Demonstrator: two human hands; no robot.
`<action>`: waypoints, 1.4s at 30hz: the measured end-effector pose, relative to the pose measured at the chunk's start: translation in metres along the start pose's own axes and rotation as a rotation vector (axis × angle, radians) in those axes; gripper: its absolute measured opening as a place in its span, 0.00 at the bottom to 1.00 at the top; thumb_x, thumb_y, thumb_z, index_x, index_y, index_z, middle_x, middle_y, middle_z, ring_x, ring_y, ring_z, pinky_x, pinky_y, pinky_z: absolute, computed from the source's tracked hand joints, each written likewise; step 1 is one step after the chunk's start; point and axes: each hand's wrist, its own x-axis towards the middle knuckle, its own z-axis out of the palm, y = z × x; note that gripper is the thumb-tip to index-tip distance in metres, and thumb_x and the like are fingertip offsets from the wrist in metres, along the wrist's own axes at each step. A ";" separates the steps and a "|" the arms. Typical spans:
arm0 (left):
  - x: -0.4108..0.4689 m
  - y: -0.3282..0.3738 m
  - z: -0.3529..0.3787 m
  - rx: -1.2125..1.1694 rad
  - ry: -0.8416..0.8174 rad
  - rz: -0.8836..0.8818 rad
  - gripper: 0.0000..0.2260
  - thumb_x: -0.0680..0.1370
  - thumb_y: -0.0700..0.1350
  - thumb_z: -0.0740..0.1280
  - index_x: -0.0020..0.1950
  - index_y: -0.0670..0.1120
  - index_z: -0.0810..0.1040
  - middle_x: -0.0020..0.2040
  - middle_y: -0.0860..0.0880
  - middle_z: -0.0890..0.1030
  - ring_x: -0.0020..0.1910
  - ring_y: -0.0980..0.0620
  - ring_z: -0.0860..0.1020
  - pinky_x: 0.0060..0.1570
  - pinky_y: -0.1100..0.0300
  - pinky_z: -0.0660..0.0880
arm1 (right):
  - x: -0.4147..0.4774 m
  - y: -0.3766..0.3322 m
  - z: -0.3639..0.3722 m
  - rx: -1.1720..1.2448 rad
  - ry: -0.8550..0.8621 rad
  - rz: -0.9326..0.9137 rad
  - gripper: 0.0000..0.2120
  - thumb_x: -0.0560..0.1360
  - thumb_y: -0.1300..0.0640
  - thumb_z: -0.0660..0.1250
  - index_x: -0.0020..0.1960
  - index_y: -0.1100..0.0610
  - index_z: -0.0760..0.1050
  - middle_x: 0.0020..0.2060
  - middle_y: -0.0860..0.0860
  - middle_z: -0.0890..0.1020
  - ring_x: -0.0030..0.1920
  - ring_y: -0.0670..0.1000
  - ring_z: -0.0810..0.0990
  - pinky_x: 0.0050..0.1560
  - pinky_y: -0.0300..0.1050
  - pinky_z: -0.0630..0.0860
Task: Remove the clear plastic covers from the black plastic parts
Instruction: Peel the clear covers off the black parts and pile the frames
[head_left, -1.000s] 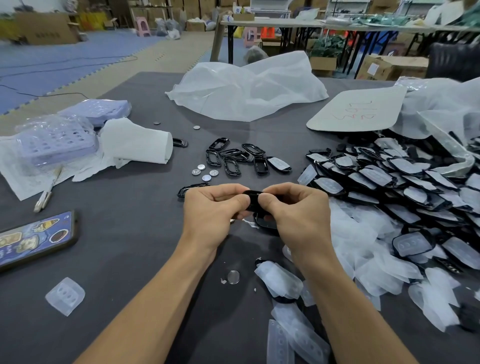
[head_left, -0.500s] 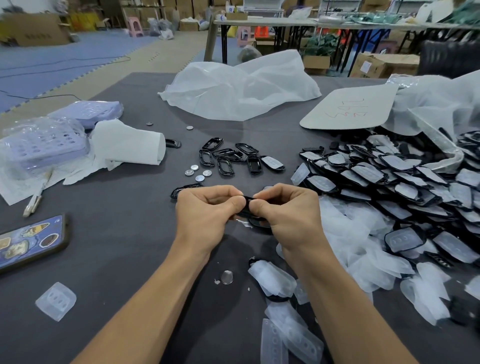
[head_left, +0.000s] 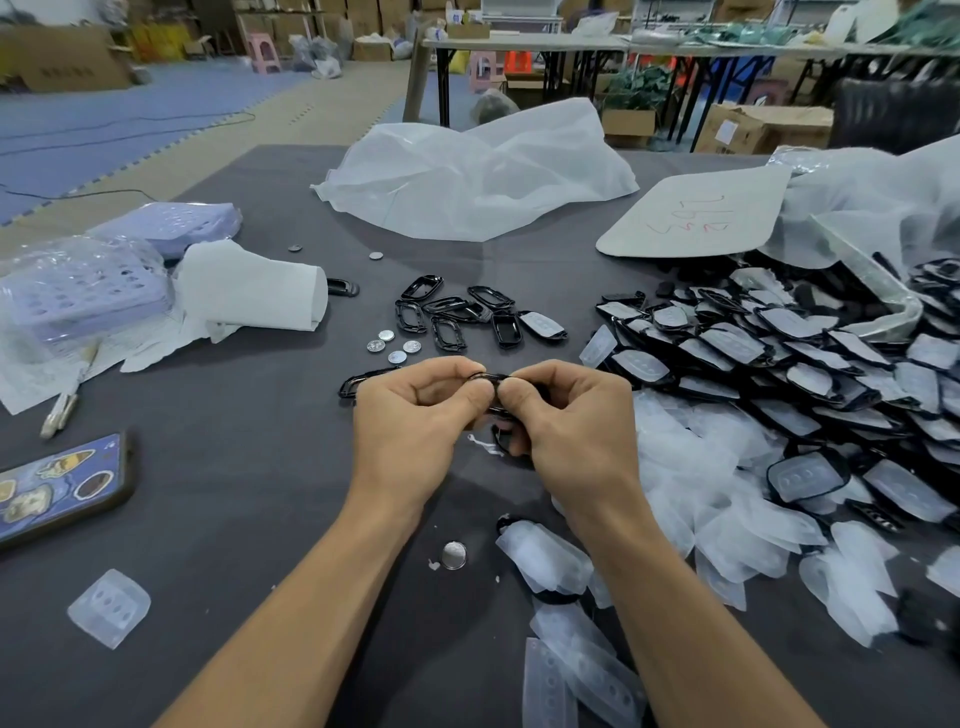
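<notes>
Phone (head_left: 57, 483) lies far left of the grip on the counter (head_left: 249, 467), with a loose clear cover (head_left: 109, 608) nearer the person; beyond the grip sit coins (head_left: 393, 345) and bare black frames (head_left: 452, 317); left grip (head_left: 415, 415), fingers curled, pinches one end of a black part (head_left: 493, 376); right grip (head_left: 571, 415) pinches the other end, thumb tips side by side; right of them spread peeled clear covers (head_left: 727, 519), then a pile of covered black parts (head_left: 779, 353).

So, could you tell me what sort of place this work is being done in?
Probably a warehouse or packing workshop: cardboard boxes stand at the back, folding tables are set up beyond, and a big pile of black parts lies on the work table.
</notes>
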 end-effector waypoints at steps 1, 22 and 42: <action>0.000 0.001 0.000 -0.003 -0.058 -0.033 0.10 0.75 0.33 0.75 0.44 0.49 0.88 0.40 0.44 0.88 0.35 0.50 0.85 0.39 0.60 0.81 | 0.000 0.000 -0.001 -0.017 0.005 -0.011 0.10 0.76 0.64 0.73 0.37 0.56 0.84 0.28 0.55 0.84 0.24 0.49 0.79 0.28 0.43 0.76; -0.002 0.004 0.006 -0.016 0.032 -0.089 0.18 0.73 0.26 0.73 0.40 0.50 0.88 0.37 0.49 0.88 0.33 0.56 0.83 0.36 0.66 0.79 | 0.002 -0.009 -0.016 -0.295 0.019 -0.073 0.04 0.73 0.55 0.76 0.41 0.48 0.85 0.33 0.45 0.86 0.34 0.46 0.86 0.41 0.50 0.85; 0.007 0.003 -0.007 -0.279 0.100 -0.322 0.12 0.82 0.30 0.60 0.58 0.40 0.81 0.42 0.43 0.87 0.31 0.52 0.84 0.34 0.62 0.81 | -0.019 -0.030 -0.101 -1.115 -0.290 0.226 0.11 0.66 0.57 0.81 0.40 0.46 0.82 0.31 0.45 0.83 0.31 0.44 0.82 0.34 0.41 0.78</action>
